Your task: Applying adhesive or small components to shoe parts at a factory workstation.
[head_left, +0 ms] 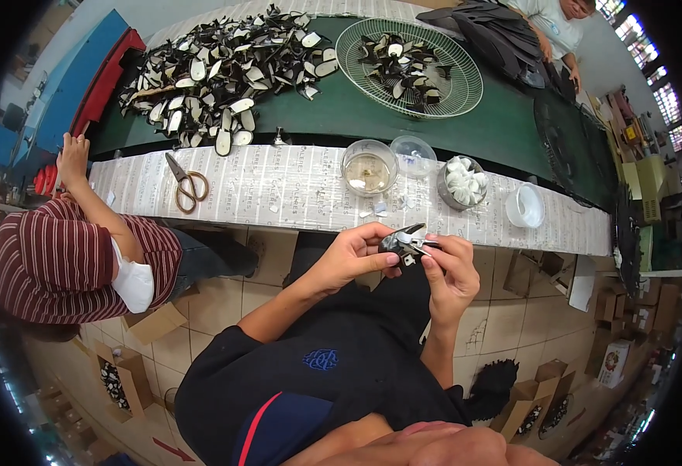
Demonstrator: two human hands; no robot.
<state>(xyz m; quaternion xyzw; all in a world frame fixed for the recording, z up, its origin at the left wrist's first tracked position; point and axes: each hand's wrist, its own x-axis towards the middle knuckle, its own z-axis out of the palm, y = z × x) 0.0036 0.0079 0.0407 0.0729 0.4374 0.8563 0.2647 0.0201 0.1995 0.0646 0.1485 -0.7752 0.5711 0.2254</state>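
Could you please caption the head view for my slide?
Left hand and right hand hold a small black part at a bench.

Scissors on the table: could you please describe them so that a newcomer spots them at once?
The green table has a pale strip along its near side. Toward its left end, in front of the heap, lie the scissors. Dark blades and two bronze loops set them apart from the round containers.
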